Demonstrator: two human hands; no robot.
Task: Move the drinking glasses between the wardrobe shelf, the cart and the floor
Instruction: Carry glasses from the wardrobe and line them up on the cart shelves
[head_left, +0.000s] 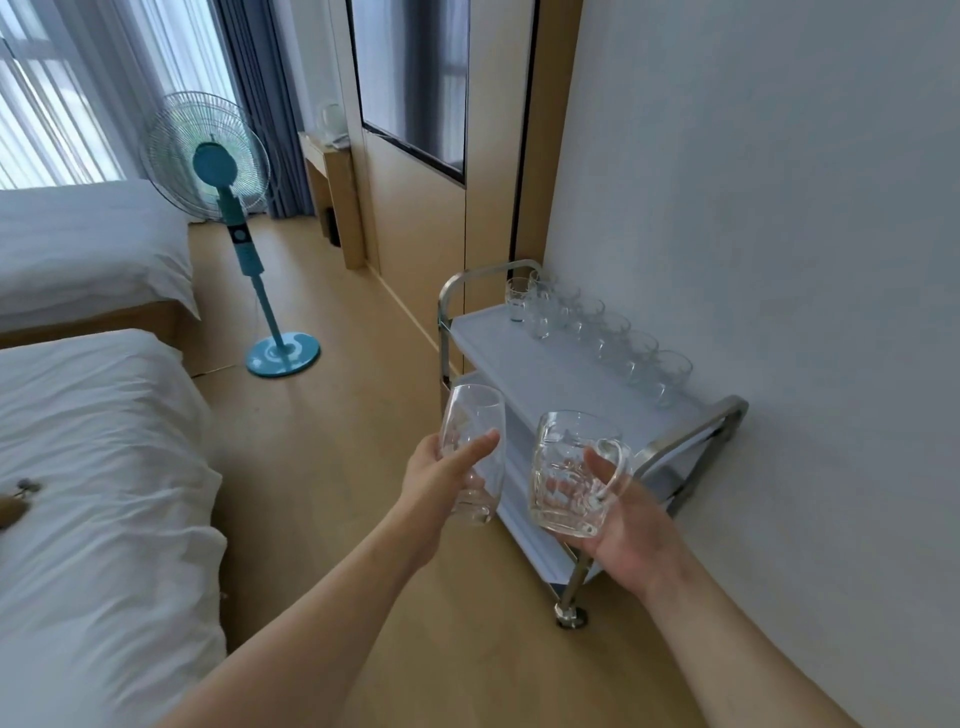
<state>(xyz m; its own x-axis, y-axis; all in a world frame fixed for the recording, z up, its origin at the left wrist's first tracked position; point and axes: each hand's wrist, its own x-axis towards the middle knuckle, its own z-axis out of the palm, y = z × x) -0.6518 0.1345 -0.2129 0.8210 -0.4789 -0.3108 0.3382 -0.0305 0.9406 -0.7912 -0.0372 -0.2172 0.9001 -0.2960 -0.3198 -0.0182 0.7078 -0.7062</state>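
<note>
Your left hand (441, 480) grips a tall glass (472, 449), right hand (631, 530) curls round a mug (569, 475), both held above the cart's (519, 358) near end; more glasses (597, 332) sit along its back edge.

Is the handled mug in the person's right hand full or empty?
Empty. The mug is clear all through, and the right hand shows through its glass with no liquid line.

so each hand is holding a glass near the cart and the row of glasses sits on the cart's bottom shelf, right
Not quite. The head view shows the row of glasses on the top shelf of the cart, along the wall side. The rest holds: the left hand holds a tall glass and the right hand a mug.
</note>
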